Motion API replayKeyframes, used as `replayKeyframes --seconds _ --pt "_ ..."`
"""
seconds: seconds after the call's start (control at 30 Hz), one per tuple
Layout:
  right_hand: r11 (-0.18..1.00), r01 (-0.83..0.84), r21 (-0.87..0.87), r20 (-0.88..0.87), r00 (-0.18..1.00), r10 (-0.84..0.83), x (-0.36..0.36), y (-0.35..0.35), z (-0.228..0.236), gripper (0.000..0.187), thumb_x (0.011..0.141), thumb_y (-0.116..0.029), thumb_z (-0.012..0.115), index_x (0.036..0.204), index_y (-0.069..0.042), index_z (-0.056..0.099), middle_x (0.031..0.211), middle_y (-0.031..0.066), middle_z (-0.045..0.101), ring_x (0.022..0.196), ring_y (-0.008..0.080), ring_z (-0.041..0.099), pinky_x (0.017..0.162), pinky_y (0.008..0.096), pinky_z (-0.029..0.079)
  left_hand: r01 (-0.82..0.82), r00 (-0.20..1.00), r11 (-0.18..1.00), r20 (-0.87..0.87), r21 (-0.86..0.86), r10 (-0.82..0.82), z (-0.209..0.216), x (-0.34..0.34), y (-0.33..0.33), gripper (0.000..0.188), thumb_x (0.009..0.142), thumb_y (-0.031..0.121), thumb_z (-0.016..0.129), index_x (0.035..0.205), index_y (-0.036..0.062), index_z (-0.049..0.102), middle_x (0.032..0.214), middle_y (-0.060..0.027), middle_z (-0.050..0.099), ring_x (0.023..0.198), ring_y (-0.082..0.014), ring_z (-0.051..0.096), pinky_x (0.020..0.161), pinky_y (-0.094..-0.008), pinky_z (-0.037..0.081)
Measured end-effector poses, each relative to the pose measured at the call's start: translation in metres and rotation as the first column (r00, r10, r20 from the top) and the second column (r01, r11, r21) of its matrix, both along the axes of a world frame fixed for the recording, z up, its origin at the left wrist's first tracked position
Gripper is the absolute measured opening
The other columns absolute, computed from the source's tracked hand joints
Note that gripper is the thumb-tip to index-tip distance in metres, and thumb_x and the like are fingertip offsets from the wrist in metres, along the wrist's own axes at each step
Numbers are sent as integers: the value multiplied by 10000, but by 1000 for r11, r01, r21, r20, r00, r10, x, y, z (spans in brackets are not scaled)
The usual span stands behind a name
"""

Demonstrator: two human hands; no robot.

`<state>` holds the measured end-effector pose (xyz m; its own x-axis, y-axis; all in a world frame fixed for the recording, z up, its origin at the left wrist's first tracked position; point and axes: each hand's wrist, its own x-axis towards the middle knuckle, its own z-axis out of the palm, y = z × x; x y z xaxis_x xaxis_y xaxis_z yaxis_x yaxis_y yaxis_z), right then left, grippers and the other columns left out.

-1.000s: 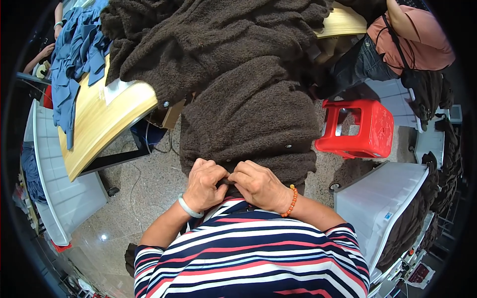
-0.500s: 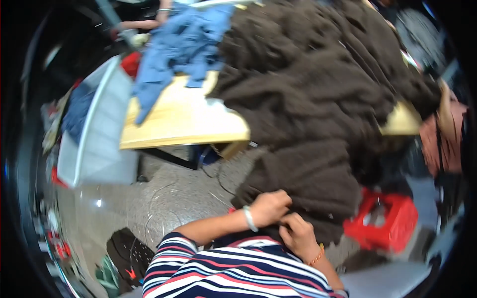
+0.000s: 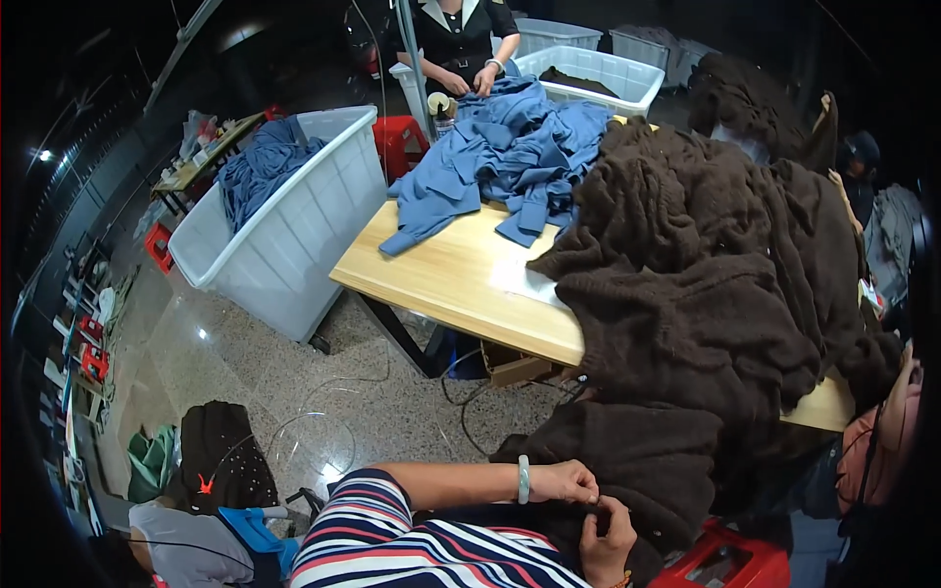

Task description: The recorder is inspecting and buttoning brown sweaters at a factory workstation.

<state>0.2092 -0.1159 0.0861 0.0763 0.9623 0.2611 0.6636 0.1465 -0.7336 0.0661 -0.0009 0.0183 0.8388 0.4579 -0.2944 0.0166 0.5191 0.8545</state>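
Note:
A dark brown knit garment (image 3: 647, 461) hangs from the table down to my lap. My left hand (image 3: 564, 483), below a pale green bangle, pinches the edge of this knit with thumb and fingertips together. Just below and to the right, my right hand (image 3: 608, 544) is curled with its fingertips close to the left ones, also closed at the fabric edge. The bit between the fingertips is too small to see clearly. More brown knitwear (image 3: 686, 196) lies heaped on the wooden table (image 3: 461, 284) in front of me.
Blue garments (image 3: 520, 147) are piled at the table's far left, where a person's hands (image 3: 470, 80) work. A white wheeled bin (image 3: 294, 235) stands left. A red stool (image 3: 730, 563) is beside my right hand. Cables (image 3: 461, 402) run over the floor. Another person (image 3: 882, 431) sits at the right.
The view has tilted up and shifted left, so the far person and bins now show. My hands stay close together at the brown knit, the fingertips now nearer each other.

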Motion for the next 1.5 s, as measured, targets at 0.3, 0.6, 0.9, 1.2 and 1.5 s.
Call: replayKeyframes --seconds 0.3,0.6,0.9,1.2,1.5 --pt "1000 0 10 71 997 -1 8 -7 -21 274 755 -8 670 1027 -16 637 871 170 635 778 350 647 669 390 526 -23 999 991 -23 129 26 -5 -2 -14 196 873 220 721 906 29 698 750 11 615 690 -67 532 605 -226 426" --pt "990 -84 -117 -62 995 77 10 9 -16 200 834 -66 658 1019 -19 601 887 150 601 808 335 630 696 404 524 -80 986 561 -19 824 167 33 -22 -13 213 794 -73 660 997 -8 659 893 -134 642 785 -279 657 658 -333 526" --pt "971 -135 -198 -70 990 123 20 -1 -25 210 833 -15 628 1035 25 587 909 180 591 860 363 616 756 424 518 45 987 638 -133 768 90 22 -12 -11 107 808 -58 626 912 -36 627 840 -152 641 746 -296 648 677 -333 511" --pt "985 -47 -166 -14 999 45 10 -6 -33 231 835 67 562 1064 43 574 927 182 559 872 356 596 785 404 508 -62 977 550 -62 833 203 16 -10 -25 172 786 -108 619 937 -26 619 851 -155 644 746 -277 653 651 -319 523" --pt "983 -47 -176 -25 999 44 12 -6 -37 252 841 14 608 1090 28 576 926 174 557 864 335 590 775 401 501 -43 978 554 -78 831 193 14 -11 -18 155 795 -97 609 934 -28 616 846 -151 639 740 -282 646 661 -326 519"
